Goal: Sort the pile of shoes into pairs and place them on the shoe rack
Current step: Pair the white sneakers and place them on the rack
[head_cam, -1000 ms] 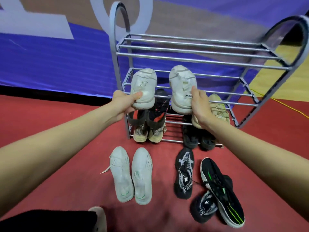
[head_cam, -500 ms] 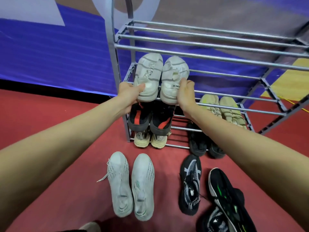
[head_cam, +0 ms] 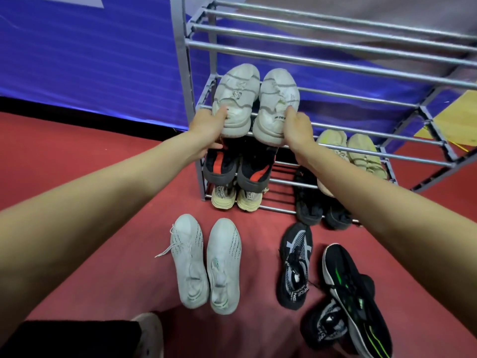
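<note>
Two worn white sneakers lie side by side at the left end of the second shelf of the grey metal shoe rack (head_cam: 335,45), toes pointing away. My left hand (head_cam: 206,127) grips the heel of the left white sneaker (head_cam: 236,99). My right hand (head_cam: 296,127) grips the heel of the right white sneaker (head_cam: 277,104). Below them on the rack sit a black-and-red pair (head_cam: 240,166), a cream pair (head_cam: 236,196), a beige pair (head_cam: 356,151) and a black pair (head_cam: 322,210).
On the red floor in front of the rack lie a pale grey pair (head_cam: 206,262), two black-and-white knit shoes (head_cam: 295,262) (head_cam: 322,329) and a black shoe with green stripes (head_cam: 356,293). A blue banner wall (head_cam: 90,55) stands behind. My own shoe tip (head_cam: 149,334) shows at the bottom.
Both hands have brought the two white sneakers together and pushed them further back on the second shelf, at its left end. The view has moved closer to the rack.
</note>
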The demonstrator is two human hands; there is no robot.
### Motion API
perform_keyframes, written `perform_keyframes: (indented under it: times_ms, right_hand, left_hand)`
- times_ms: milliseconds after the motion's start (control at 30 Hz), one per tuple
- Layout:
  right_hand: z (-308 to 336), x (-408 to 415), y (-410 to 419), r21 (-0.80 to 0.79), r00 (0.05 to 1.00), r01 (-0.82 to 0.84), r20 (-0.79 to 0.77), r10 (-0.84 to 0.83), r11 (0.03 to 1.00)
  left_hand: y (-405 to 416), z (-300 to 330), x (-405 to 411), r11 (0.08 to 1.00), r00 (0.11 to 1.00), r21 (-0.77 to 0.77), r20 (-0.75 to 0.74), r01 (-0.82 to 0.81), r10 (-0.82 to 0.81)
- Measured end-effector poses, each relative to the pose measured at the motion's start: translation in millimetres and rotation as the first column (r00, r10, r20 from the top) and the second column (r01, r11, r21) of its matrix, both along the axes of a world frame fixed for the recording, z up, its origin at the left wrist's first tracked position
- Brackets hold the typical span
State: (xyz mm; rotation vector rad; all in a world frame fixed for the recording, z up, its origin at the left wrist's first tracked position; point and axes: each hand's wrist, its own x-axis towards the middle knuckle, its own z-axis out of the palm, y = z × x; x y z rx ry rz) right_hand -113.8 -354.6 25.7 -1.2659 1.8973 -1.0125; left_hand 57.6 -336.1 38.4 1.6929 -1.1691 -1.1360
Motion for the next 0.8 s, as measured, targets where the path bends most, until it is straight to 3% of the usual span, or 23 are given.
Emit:
perform_keyframes:
  times_ms: [167,233,367,600,800]
  right_hand:
    - [-13,-11,43,-0.2,0.963,-0.185,-0.231,0.137,0.962]
    - [-22,-14,70,-0.253,0.933,-0.277,-0.303,0.196,0.927]
    - [-52,-22,132,-0.215,0.875,-0.395,-0.385,0.294,0.893]
    - [-107,-30,207,0.134,0.723,-0.555,-0.41,0.556,0.821]
    - [-146,-7,254,0.363,0.776,-0.482,-0.246,0.58,0.798]
  left_hand:
    - [28,-9,-2,0.995,0.952,-0.098,0.304,0.02,0.011]
    - [42,-20,-5,0.993,0.936,-0.115,0.352,0.021,0.021]
    - [78,-49,-13,0.997,0.911,-0.055,0.412,0.062,-0.034]
    - [141,-109,-1,0.988,0.867,0.11,0.477,0.106,-0.146]
    - [189,-157,17,0.96,0.863,0.274,0.471,0.055,-0.183]
